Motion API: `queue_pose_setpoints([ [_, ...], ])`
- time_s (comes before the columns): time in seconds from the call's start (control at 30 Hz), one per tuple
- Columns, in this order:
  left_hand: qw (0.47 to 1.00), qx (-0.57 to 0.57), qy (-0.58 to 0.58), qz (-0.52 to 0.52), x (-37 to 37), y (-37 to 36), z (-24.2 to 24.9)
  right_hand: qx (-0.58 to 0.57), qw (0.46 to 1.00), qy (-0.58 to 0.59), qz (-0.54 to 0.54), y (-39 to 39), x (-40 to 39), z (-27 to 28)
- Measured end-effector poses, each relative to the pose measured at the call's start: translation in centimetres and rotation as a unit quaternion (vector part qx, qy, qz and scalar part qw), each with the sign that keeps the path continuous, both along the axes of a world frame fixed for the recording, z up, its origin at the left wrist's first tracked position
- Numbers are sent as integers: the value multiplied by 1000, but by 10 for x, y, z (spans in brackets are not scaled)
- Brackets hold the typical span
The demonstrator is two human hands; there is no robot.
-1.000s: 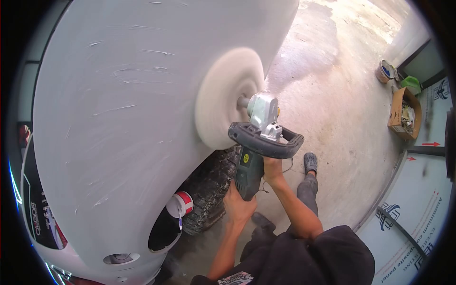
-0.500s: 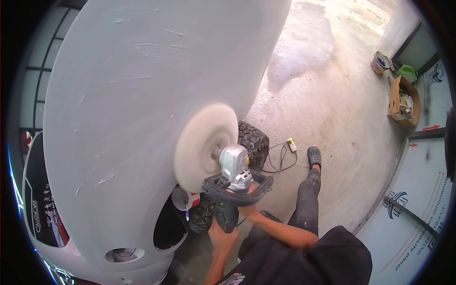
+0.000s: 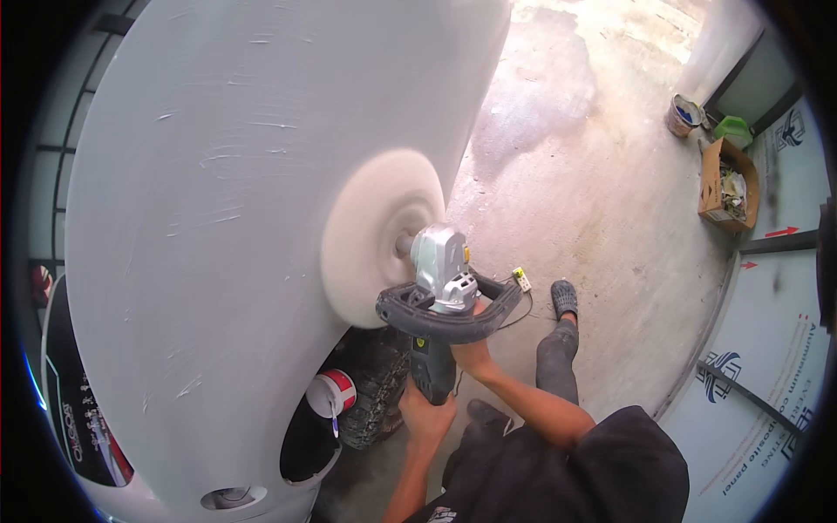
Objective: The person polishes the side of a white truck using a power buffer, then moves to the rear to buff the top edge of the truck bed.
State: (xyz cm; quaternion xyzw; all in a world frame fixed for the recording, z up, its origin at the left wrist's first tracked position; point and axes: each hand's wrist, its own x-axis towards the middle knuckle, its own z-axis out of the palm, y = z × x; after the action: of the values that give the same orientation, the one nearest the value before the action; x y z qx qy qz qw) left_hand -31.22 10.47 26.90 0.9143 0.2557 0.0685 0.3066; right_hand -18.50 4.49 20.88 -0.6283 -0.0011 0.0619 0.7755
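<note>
In the head view, a handheld polisher with a dark body, a silver metal head and a black loop handle (image 3: 441,266) stands between the person and a curved, pale grey vehicle panel (image 3: 218,288). Its round off-white pad (image 3: 362,235), blurred, appears to rest against the panel, near its right edge. The left hand (image 3: 427,411) grasps the lower end of the polisher's body; the right hand (image 3: 472,356) is clasped around it just below the loop handle, its fingers partly hidden. Below the pad are a black knobbly tyre (image 3: 375,375) and, beside it, a white tub with a red label (image 3: 329,397). A small power strip (image 3: 521,279) lies on the concrete floor (image 3: 575,192); farther off stands an open brown cardboard box (image 3: 713,192).
</note>
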Motion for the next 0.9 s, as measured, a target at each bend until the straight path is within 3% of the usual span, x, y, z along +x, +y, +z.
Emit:
queue_pose_setpoints([
  [0.1,1000,20,0,-5,68,-16,-5,107,992,28,-60,-18,71,14],
  [0.23,999,27,28,-6,135,-28,5,279,952,124,6,-38,148,35],
  [0.37,995,40,87,-7,135,-31,18,339,927,154,30,-42,155,34],
  [0.53,987,91,130,9,43,-10,2,334,918,213,32,-10,58,-16],
  [0.6,986,92,141,15,-4,3,5,239,955,174,-10,18,-10,-49],
  [0.67,988,83,129,21,-57,20,4,165,970,174,-48,26,-63,-19],
  [0.77,992,80,99,10,-110,35,15,88,992,76,-47,46,-117,-13],
  [0.9,997,49,54,-4,-100,31,28,79,995,63,-25,34,-104,18],
])
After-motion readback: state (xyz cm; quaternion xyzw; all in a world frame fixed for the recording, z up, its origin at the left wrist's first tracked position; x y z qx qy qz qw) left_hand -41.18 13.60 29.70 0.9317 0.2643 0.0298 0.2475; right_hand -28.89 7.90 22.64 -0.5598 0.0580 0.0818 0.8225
